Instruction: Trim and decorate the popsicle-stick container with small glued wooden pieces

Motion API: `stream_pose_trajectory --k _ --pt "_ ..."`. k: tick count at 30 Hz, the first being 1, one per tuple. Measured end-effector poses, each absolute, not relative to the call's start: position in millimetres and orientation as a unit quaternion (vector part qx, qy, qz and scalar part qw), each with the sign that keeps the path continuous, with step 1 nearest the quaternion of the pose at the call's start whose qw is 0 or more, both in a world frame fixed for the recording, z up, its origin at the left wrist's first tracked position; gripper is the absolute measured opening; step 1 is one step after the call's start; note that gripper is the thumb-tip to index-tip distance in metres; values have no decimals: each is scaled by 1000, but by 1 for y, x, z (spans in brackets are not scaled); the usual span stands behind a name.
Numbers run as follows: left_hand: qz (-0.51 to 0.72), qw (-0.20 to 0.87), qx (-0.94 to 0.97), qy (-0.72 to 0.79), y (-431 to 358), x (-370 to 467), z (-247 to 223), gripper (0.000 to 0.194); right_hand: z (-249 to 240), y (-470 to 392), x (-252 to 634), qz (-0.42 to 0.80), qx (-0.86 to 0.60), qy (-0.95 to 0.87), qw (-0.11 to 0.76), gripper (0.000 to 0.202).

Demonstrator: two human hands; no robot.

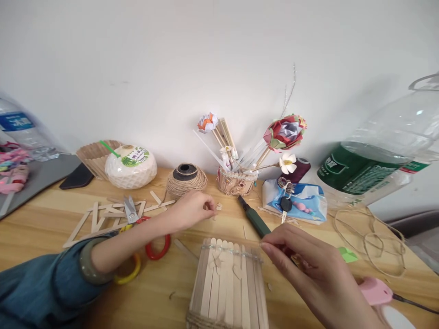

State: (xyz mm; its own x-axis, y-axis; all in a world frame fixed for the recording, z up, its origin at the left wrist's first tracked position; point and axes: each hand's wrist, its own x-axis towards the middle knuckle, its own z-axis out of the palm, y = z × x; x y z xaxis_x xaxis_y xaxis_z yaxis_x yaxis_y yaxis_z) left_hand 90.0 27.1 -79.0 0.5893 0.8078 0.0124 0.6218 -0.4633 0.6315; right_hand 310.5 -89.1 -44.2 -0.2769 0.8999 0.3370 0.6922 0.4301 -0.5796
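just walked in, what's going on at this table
A person has both bare hands over a wooden table, around a craft-stick piece at the near edge of the view. The left hand is curled in front of the twine spool. The right hand is pinched beside a dark green tool. Whether either hand holds something small is unclear. Scissors and loose craft sticks lie on the left.

The stick panel (226,288) is matt wood, the twine (187,186) rough fibre, the scissor blades (130,210) shiny metal.
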Motion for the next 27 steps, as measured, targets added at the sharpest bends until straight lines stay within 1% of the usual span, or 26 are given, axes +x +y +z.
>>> stream_pose_trajectory --k 3,6,9,10,12,15,18,21,24,27 --pt "200 368 804 421 12 92 -55 15 -47 -89 306 145 -502 -772 362 11" --pt "228 414 779 412 -10 98 -36 13 -50 -92 300 140 -494 -763 393 3" --pt "250 533 704 398 -31 105 -29 8 -51 -96 296 162 -483 -761 401 8" --pt "250 552 690 395 -36 107 -29 7 -50 -97 295 172 -479 -762 400 7" --pt "254 556 691 386 -44 110 -31 5 -48 -100 294 187 -471 -764 399 6" --pt "281 496 740 357 -50 111 -34 9 -44 -102 294 186 -467 -767 398 9" --pt "310 351 833 295 -49 108 -38 11 -41 -104 299 150 -450 -794 381 12" --pt "320 209 890 247 -50 100 -41 13 -41 -105 304 86 -417 -848 314 17" --pt "329 152 902 237 -55 94 -42 16 -41 -105 306 53 -387 -888 242 24" --pt "318 115 914 224 -62 90 -45 18 -39 -104 306 81 -376 -900 204 28"
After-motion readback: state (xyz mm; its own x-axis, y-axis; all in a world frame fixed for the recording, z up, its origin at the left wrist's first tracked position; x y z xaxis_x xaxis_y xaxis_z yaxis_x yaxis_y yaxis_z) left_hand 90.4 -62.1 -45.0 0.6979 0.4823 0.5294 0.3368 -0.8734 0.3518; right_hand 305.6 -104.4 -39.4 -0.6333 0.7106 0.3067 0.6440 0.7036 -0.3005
